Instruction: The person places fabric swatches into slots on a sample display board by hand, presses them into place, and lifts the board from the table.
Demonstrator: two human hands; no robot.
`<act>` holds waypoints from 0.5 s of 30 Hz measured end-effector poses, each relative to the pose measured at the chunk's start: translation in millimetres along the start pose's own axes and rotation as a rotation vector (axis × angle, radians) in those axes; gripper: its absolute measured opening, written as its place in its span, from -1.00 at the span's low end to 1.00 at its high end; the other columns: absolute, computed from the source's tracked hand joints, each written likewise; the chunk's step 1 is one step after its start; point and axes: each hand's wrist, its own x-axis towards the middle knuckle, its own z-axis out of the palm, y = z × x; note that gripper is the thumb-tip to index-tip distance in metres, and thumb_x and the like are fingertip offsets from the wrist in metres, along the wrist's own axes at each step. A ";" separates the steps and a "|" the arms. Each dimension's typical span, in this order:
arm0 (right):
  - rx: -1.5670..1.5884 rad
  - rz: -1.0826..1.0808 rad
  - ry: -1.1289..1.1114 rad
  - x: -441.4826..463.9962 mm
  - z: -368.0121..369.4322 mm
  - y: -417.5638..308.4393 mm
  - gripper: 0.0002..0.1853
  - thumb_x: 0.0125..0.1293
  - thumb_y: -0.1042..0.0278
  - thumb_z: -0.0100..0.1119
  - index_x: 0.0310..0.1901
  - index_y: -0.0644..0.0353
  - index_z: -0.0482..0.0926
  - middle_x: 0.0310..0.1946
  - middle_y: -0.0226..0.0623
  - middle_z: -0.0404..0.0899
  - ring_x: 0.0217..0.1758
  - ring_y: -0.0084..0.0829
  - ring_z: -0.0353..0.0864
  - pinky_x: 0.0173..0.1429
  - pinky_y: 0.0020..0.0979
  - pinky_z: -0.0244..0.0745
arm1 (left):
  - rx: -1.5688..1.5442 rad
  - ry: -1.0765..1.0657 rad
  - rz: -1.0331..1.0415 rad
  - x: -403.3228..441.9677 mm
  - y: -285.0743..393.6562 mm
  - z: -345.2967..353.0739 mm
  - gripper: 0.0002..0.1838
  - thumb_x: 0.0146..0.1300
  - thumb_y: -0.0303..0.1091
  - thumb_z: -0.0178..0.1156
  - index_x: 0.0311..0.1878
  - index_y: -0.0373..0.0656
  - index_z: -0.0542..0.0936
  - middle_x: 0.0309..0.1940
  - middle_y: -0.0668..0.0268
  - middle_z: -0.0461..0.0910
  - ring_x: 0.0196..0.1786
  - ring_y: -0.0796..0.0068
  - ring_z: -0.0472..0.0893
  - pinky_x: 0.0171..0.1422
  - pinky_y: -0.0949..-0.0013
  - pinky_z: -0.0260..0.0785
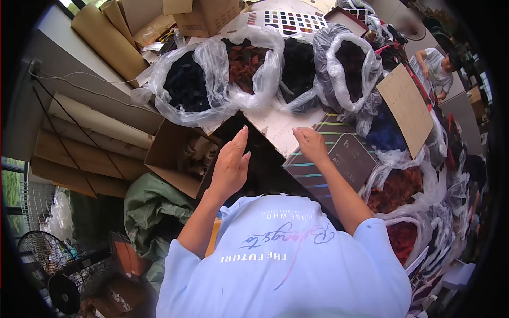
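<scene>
My left hand (230, 167) is raised in front of the shirt, fingers stretched out and thumb apart, with nothing in it. Behind it is an open cardboard box (175, 159) with crumpled contents. Across the gap, my right hand (311, 144) is held up with its fingers loosely bent towards the left; I see nothing in it. It is nearest to a dark printed board (344, 159) with coloured stripes and the white table top (281, 132). A dark open space (260, 169) lies between and below the hands.
Plastic-lined bags of blue pieces (185, 82), red-brown pieces (245, 66) and dark pieces (298, 66) line the table. More bags, with red pieces (397, 191), stand right, near a cardboard sheet (405, 108). A fan (45, 252) stands lower left. Another person (437, 69) is far right.
</scene>
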 end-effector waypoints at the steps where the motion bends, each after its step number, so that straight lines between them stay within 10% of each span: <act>1: 0.002 -0.001 0.002 -8.2 1.9 -1.1 -0.60 0.40 0.11 0.08 -0.39 0.32 0.62 -0.27 -0.01 0.66 -0.17 0.01 0.62 -0.06 -0.13 0.49 | -0.031 -0.001 0.001 -0.6 -0.2 1.3 -0.25 0.28 -0.59 0.12 0.52 -0.19 0.10 0.33 -0.04 0.37 0.29 0.00 0.43 0.39 0.15 0.23; 15: 0.601 -0.017 -0.147 -15.7 -64.0 -121.4 -0.76 0.37 0.25 0.26 -0.18 0.30 0.69 -0.02 -0.21 0.67 0.03 -0.47 0.60 0.14 -0.46 0.43 | -0.064 -0.065 -0.061 4.7 5.2 7.1 -0.24 0.31 -0.56 0.14 0.54 -0.10 0.09 0.22 -0.02 0.51 0.19 0.09 0.55 0.30 0.21 0.35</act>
